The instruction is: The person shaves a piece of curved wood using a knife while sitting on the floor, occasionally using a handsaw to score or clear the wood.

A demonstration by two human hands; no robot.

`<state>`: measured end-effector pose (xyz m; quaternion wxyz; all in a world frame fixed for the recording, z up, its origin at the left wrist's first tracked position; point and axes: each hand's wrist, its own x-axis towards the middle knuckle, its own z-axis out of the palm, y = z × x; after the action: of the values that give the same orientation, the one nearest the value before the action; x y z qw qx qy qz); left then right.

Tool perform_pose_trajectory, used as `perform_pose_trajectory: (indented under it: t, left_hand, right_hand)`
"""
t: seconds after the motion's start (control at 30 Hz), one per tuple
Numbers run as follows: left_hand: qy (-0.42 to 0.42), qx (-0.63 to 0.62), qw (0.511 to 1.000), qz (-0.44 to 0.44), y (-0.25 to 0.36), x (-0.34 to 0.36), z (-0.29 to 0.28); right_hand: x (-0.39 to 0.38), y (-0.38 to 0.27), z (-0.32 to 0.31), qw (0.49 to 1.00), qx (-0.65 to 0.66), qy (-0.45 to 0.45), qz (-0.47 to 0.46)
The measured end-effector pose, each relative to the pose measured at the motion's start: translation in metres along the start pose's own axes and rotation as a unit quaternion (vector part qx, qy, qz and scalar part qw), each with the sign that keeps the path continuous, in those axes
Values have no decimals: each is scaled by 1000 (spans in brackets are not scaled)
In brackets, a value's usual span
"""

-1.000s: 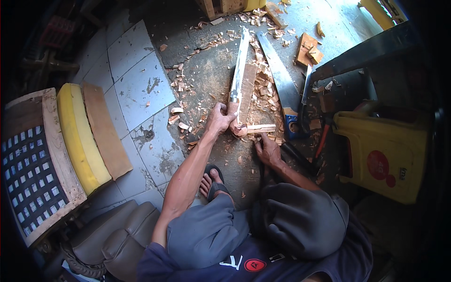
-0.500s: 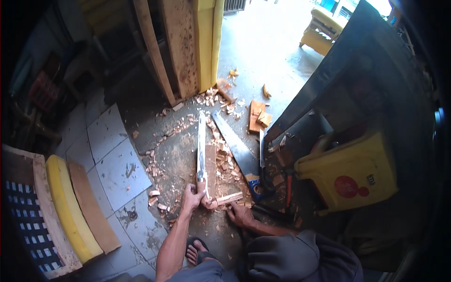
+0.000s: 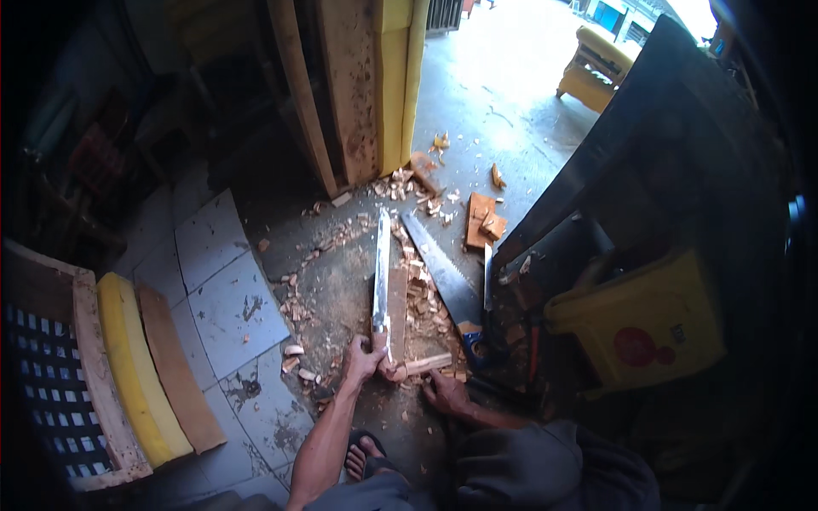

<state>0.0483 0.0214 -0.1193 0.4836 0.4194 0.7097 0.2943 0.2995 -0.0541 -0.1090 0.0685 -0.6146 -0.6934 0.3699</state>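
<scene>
A machete (image 3: pixel 382 272) with a long pale blade lies pointing away from me, over a flat wooden board (image 3: pixel 397 294). My left hand (image 3: pixel 365 359) is closed round its wooden handle, thumb on top. At the handle's near end, a short pale piece of wood (image 3: pixel 426 364) runs off to the right. My right hand (image 3: pixel 448 393) is at the near side of that piece, its fingers bent against it; the fingertips are partly hidden. Right of the board lies a handsaw (image 3: pixel 443 277) with a blue handle, and beside it a narrow knife (image 3: pixel 487 281) with a dark handle.
Wood chips (image 3: pixel 422 298) litter the floor. Wood blocks (image 3: pixel 480 220) lie beyond the saw. A yellow plastic container (image 3: pixel 639 328) stands right, under a dark slanting panel (image 3: pixel 622 128). Left are a webbed wooden frame (image 3: pixel 85 341) and tiles (image 3: pixel 239 311). A yellow-edged wooden frame (image 3: pixel 349 94) stands ahead.
The whole picture has shifted a little right and down, and the right side looks darker. Both hands keep their places against the machete and the piece of wood.
</scene>
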Motion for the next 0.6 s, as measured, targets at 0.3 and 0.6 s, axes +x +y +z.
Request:
perform_pose_trajectory:
  t: [0.3,0.6]
  left_hand:
    - [-3,41,999,-2,19,-4,-9]
    - [-54,20,998,-4,27,2,17]
  right_hand:
    - [8,-7,7,998,35,36,-23]
    - [-5,15,-21,996,90,1,-8]
